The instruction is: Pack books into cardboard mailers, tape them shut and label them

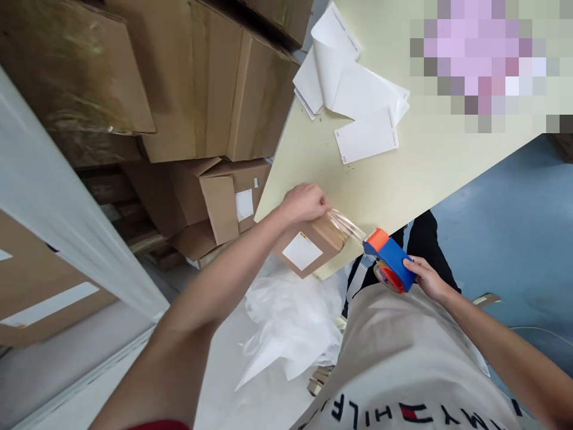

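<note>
Carton (329, 246) mid-frame, label (303, 251) on; tape strip (347, 223) runs uncut to the blue dispenser (396, 260) gripped in the right hand (427, 277). Left hand (305, 202) curled at the carton's top, pinching what I can't tell; sealing looks underway, smoothing and cutting apparently left.

Could not read print on tape roll (388, 278) or papers (364, 89); could not identify pixelated purple shape (477, 45).

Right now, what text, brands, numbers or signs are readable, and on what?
"MY": shirt, upside down.
"HILF": same shirt, upside down.
Too small or blurred: print on the white sheets, the tape roll and the label on the small box.
Nothing else legible.
</note>
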`<state>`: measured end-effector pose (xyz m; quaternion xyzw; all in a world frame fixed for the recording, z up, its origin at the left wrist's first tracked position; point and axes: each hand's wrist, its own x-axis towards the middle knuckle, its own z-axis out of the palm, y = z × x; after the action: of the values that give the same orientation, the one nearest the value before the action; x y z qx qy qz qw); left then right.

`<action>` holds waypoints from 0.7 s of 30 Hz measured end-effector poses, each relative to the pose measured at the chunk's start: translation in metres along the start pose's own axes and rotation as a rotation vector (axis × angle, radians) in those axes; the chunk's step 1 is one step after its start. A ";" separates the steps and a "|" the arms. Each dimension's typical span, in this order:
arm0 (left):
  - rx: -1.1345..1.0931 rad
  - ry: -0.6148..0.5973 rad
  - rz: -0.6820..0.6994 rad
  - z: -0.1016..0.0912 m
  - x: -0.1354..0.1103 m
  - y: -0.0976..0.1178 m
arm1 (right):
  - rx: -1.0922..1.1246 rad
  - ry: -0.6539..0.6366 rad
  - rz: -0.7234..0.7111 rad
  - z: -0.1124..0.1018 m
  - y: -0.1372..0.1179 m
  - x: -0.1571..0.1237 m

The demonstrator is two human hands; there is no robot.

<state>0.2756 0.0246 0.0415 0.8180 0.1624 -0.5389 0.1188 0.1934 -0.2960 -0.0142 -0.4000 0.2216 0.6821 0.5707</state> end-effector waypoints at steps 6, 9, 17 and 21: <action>0.355 -0.089 0.008 0.006 -0.001 0.010 | 0.061 0.019 0.061 0.001 0.029 0.000; 0.491 -0.094 0.008 0.014 -0.003 0.018 | 0.060 0.022 0.059 0.002 0.036 0.004; 0.532 -0.019 -0.025 0.028 -0.007 0.017 | 0.120 -0.012 0.078 0.012 0.040 0.015; 0.522 0.102 -0.019 0.024 -0.010 0.006 | 0.141 0.015 0.089 0.015 0.044 0.017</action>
<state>0.2535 0.0088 0.0415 0.8455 0.0313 -0.5217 -0.1094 0.1463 -0.2849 -0.0259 -0.3539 0.2911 0.6865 0.5646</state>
